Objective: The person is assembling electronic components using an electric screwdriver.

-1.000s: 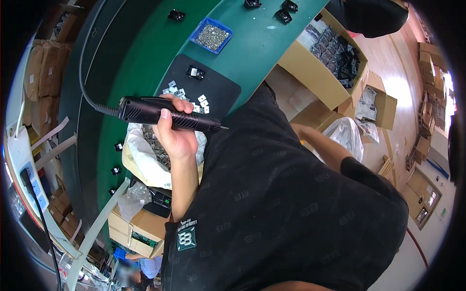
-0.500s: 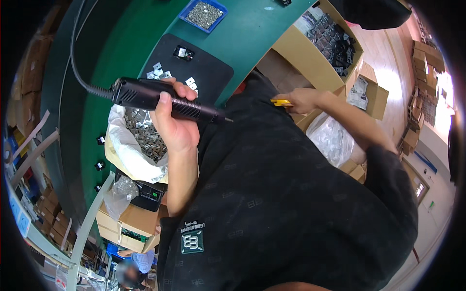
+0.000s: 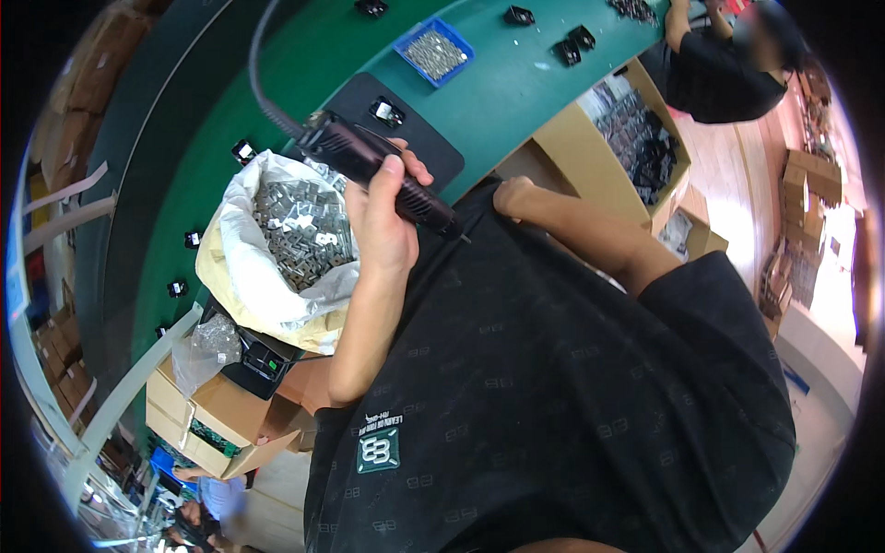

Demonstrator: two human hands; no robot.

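Observation:
My left hand (image 3: 387, 217) is wrapped round a dark electric screwdriver (image 3: 343, 152), whose bit points down to the right in front of my black shirt. A cable runs up from its rear end. Beside the table's near edge, my right hand (image 3: 516, 199) is closed in a fist; whatever it may hold is hidden. Beyond the screwdriver, a small black part (image 3: 387, 111) with a white patch lies on a black mat (image 3: 438, 147). Left of my left hand stands a white sack (image 3: 226, 249) full of small metal plates (image 3: 300, 230).
A blue tray (image 3: 403, 44) of small metal pieces sits on the green table (image 3: 502, 92), with several black parts around. An open carton (image 3: 576, 120) of bagged parts stands at right, near a co-worker (image 3: 714, 83). Another carton (image 3: 207, 415) is at lower left.
The view has shifted, bringing a co-worker into sight at upper right. My right hand has moved left, and the yellow object in it no longer shows. The screwdriver tilts more steeply downward.

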